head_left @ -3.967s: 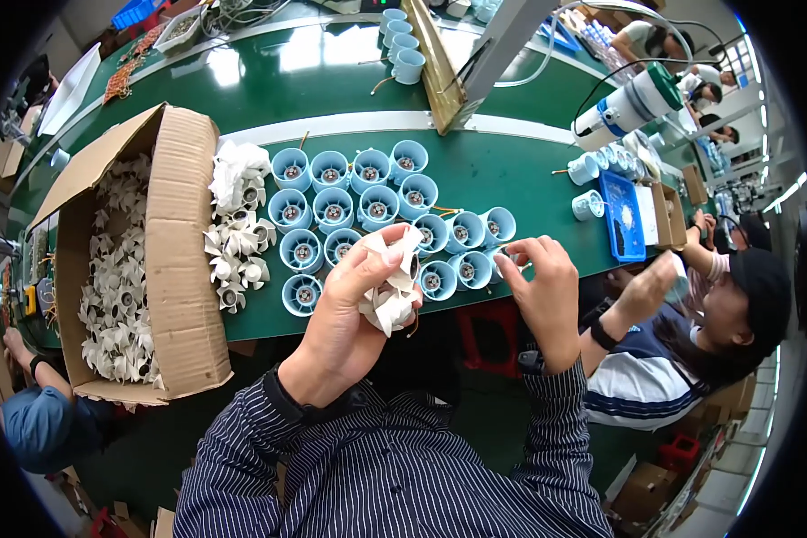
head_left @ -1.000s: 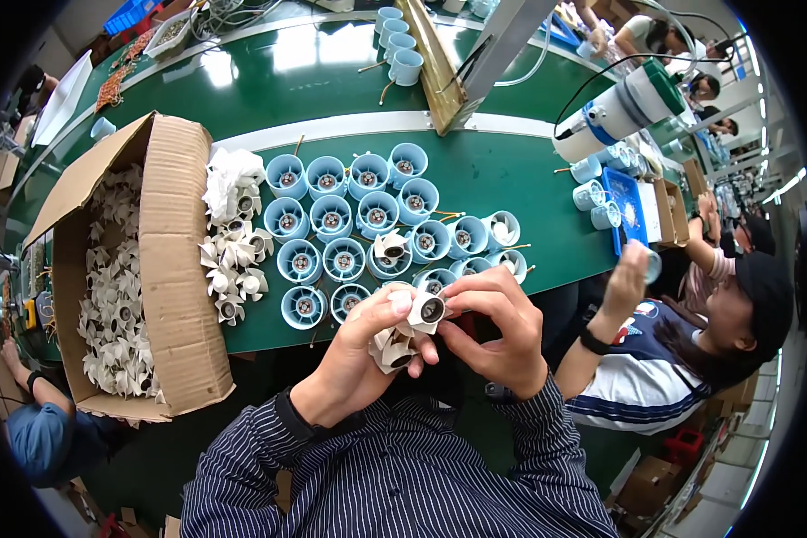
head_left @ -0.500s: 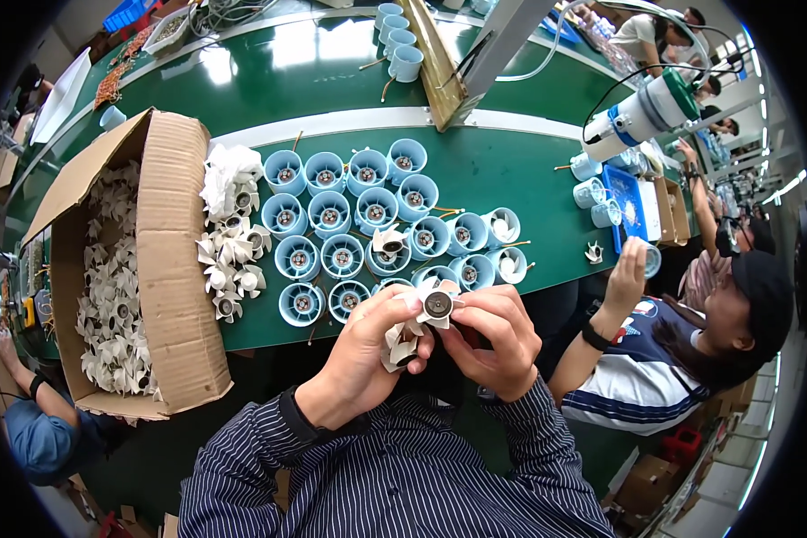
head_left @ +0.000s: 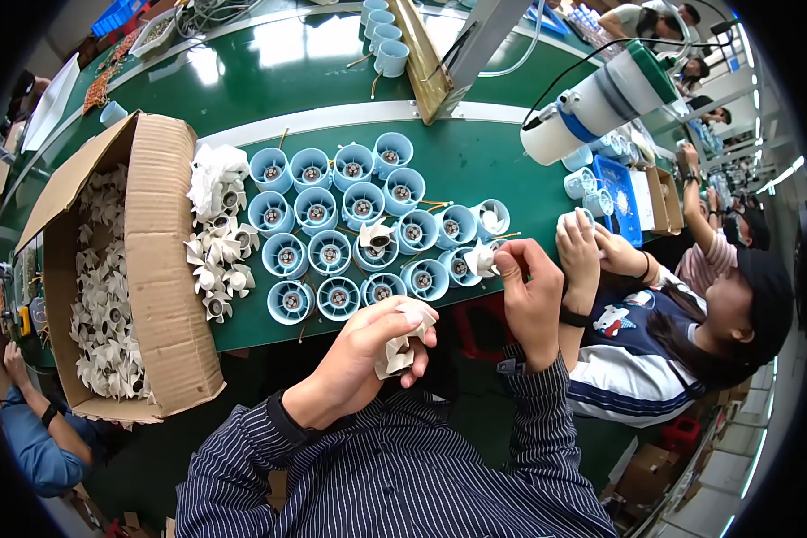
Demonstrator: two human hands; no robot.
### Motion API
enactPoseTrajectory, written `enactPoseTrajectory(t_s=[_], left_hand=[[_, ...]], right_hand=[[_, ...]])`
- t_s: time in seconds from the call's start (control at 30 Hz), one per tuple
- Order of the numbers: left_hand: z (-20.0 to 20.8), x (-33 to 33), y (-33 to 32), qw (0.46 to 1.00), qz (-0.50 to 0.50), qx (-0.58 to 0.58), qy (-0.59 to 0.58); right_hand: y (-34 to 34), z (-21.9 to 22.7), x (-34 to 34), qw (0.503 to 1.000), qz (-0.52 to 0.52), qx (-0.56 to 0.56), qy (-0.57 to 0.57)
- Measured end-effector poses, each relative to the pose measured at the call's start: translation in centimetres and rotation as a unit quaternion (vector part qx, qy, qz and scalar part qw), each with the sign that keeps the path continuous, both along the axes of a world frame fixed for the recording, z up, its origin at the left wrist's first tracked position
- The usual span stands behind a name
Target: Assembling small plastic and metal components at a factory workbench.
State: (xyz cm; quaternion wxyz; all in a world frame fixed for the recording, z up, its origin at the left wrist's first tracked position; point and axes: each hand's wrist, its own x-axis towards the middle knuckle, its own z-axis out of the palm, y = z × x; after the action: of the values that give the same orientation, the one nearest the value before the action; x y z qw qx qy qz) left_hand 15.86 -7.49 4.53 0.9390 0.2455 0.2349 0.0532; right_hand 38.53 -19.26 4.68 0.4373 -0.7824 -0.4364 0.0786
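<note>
Above the lower right end of the rows of light-blue cups (head_left: 328, 252), the right hand (head_left: 534, 291) pinches a white fan wheel (head_left: 481, 260) between thumb and fingertips, the wheel overlapping the cups there; whether it touches one I cannot tell. Nearer the body, past the bench's front edge, the left hand (head_left: 363, 354) is curled around more white fan wheels (head_left: 394, 359), its thumb laid over them. Half a second ago the two hands met at one wheel; now they are apart, the right one having moved out to the right.

Among the cups, one near the middle has a loose fan wheel (head_left: 376, 236) tilted on its mouth, as it had then. The cup at the right end of its row (head_left: 490, 218), bare four seconds ago, now has a white wheel in it.

Left of the cups, a pile of fan wheels (head_left: 217, 260) lies on the green bench (head_left: 475, 157), beside a cardboard box (head_left: 166, 260) full of them. To the right, a co-worker's hand (head_left: 578, 247), which held a cup out past the edge before, is now close to the blue tray (head_left: 632, 231).
</note>
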Motion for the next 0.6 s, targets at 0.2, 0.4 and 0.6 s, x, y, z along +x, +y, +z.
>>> enactPoseTrajectory(t_s=[0.2, 0.4, 0.6], left_hand=[[-0.3, 0.3, -0.3, 0.997, -0.044, 0.062, 0.029], [-0.5, 0.3, -0.1, 0.990, -0.075, 0.114, 0.027], [-0.5, 0.7, -1.4, 0.957, -0.036, 0.288, 0.027]], right_hand=[[0.6, -1.5, 1.5, 0.987, 0.053, -0.080, -0.129], [1.1, -1.0, 0.8, 0.990, 0.053, -0.084, -0.095], [1.8, -0.1, 1.1, 0.974, 0.072, -0.162, -0.143]])
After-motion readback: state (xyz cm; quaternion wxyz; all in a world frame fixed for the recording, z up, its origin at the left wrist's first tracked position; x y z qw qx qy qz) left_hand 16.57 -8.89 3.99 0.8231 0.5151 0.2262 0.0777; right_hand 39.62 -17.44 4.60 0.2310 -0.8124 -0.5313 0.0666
